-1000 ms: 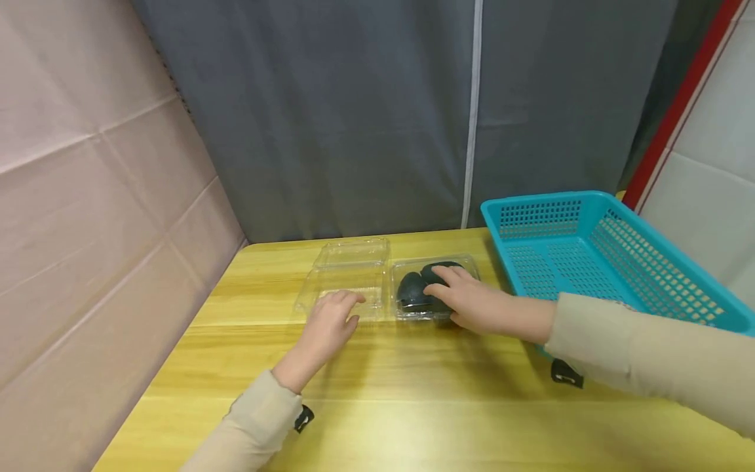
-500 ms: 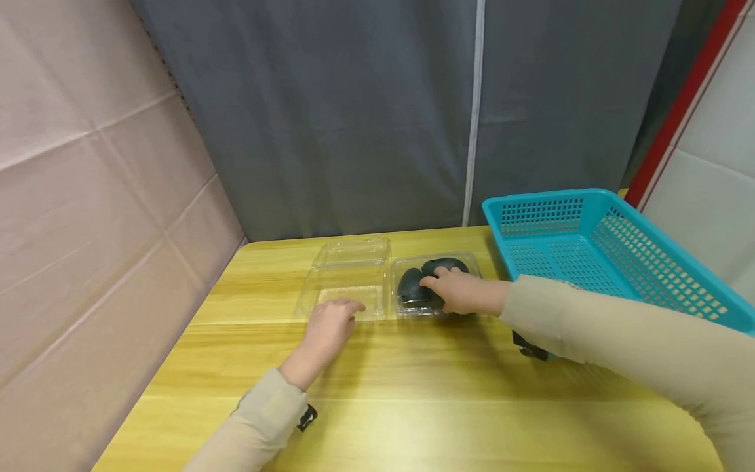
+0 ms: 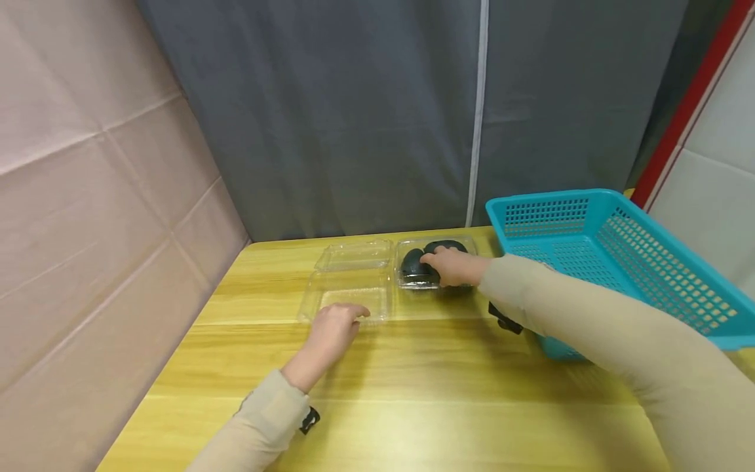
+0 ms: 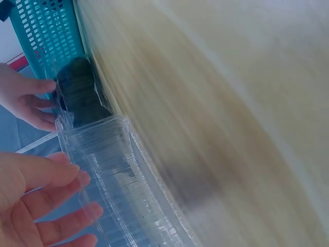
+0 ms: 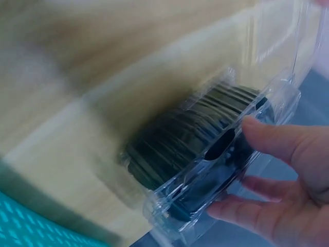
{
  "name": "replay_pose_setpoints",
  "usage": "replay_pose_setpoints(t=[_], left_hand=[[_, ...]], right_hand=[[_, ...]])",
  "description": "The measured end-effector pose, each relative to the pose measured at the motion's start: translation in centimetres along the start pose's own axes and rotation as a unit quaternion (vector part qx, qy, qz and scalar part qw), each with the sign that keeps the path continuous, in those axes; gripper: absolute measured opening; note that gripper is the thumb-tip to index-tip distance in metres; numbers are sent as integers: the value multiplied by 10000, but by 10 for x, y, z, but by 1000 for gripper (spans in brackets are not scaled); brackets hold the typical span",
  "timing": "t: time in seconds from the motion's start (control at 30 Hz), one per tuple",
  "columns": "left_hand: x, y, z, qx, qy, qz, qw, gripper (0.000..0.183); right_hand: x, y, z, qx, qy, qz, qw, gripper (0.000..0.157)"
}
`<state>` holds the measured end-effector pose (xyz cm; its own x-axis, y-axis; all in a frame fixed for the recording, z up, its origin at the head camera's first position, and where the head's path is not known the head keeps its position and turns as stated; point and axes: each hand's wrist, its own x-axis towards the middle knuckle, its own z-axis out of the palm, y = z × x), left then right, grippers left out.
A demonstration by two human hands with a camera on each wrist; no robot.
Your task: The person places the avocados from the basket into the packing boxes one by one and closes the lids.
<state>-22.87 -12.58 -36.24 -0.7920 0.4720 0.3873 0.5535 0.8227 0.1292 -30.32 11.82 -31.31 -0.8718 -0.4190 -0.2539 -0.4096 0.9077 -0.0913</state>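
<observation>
Dark, smooth oval fruits that look like avocados (image 3: 411, 264) lie in a clear plastic box (image 3: 436, 284) at the table's far side. My right hand (image 3: 455, 265) holds this box, reaching over it from the right. In the right wrist view, the thumb (image 5: 272, 138) is at the box's rim and the fingers lie across its top side. Whether a lid covers the fruits is hard to tell. To the left stands an unfolded clear clamshell container (image 3: 354, 282), with nothing visible inside. My left hand (image 3: 333, 328) is at its front edge, fingers spread and loosely bent, gripping nothing.
A turquoise perforated basket (image 3: 580, 259) stands on the right, partly under my right sleeve. The wooden table (image 3: 425, 406) extends toward me. Behind it hangs a grey curtain (image 3: 354, 131), with a pale cloth wall (image 3: 106, 262) on the left.
The fruit box has slid away from me, toward the curtain, with my right hand following it. My left hand and the unfolded clamshell have hardly moved.
</observation>
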Motion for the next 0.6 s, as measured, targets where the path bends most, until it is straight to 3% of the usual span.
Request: replay_pose_setpoints(t=[0.27, 0.6], left_hand=[[-5, 5, -3, 15, -200, 78, 9998, 30], [-18, 22, -9, -171, -535, 416, 9976, 25]], right_hand=[[23, 11, -4, 121, 105, 247, 9996, 65], [35, 20, -6, 218, 471, 615, 9968, 46]])
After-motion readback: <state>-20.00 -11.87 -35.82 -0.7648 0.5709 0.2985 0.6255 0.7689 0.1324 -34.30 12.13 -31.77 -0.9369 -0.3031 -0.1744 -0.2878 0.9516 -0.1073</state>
